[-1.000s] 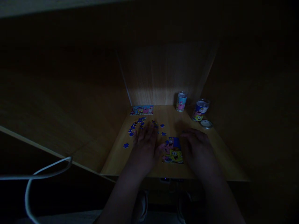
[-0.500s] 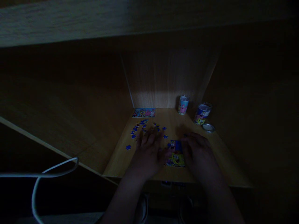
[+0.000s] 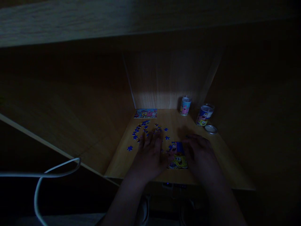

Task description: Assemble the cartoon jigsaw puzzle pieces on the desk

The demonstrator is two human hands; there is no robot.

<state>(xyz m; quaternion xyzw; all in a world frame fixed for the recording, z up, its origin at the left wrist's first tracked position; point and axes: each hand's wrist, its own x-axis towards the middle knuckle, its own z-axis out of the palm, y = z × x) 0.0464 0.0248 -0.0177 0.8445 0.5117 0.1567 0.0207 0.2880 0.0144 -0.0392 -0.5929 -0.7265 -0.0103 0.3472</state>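
A partly joined jigsaw puzzle (image 3: 179, 159) with a yellow cartoon figure lies near the front of the wooden surface, between my two hands. My left hand (image 3: 150, 153) is open, palm down, its fingers stretched over loose blue-backed puzzle pieces (image 3: 146, 123) and its thumb by the puzzle's left side. At the puzzle's right edge, my right hand (image 3: 199, 152) is closed, fingers curled together. A small dark bluish spot shows at its fingertips, too dim to make out. One loose puzzle piece (image 3: 130, 148) lies left of my left hand.
A picture card (image 3: 145, 113) lies at the back left. Two printed cans (image 3: 185, 106) stand at the back right, with a round metal lid (image 3: 211, 129) beside the nearer one. Wooden panels enclose the surface. A white cable (image 3: 58, 173) hangs at the lower left.
My left hand's fingers have shifted slightly over the loose pieces. My right hand stays almost still by the puzzle. The whole view has moved a little.
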